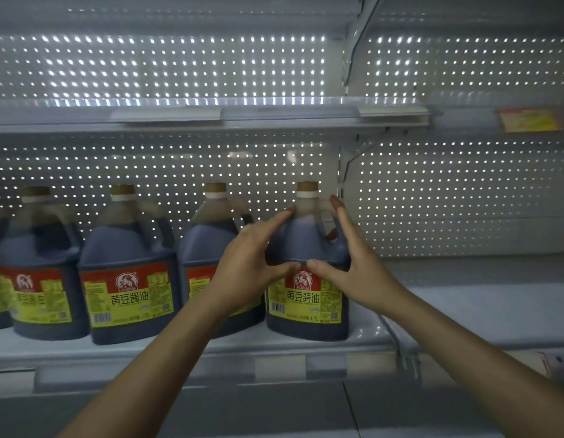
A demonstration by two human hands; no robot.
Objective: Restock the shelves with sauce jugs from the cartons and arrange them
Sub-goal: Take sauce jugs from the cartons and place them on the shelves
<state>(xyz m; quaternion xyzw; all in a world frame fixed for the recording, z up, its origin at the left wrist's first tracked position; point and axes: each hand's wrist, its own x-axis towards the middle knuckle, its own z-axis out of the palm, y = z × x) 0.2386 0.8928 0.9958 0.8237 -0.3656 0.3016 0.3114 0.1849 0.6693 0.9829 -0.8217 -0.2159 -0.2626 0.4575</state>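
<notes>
On the lit shelf (362, 335), the end jug (307, 279) stands rightmost in its row, framed by the left hand (252, 263) and right hand (347, 263), fingers spread flat against it; best nudged squarely, label forward.

Glossy translucent plastic jug (307, 248), glossy paper label (306, 298), matt perforated metal back panel (179, 67)
</notes>
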